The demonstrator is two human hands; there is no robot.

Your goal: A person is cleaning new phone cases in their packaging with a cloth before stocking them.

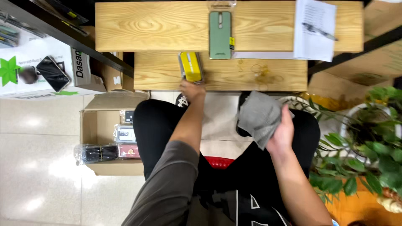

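Note:
My left hand (192, 90) reaches forward to the near edge of the lower wooden shelf (234, 77) and grips a yellow phone case in a clear packet (191, 67). My right hand (281, 133) holds a crumpled grey cloth (258, 116) above my right knee. A green phone case in a clear packet (220, 34) lies on the upper wooden shelf (146, 25), just beyond the yellow one. I sit on a red stool (221, 162) in black trousers.
An open cardboard box (94, 129) with packaged phone cases stands on the tiled floor at my left. A white box (46, 71) with a dark phone on it sits further left. Paper with a pen (315, 29) lies on the upper shelf. A potted plant (368, 142) crowds the right.

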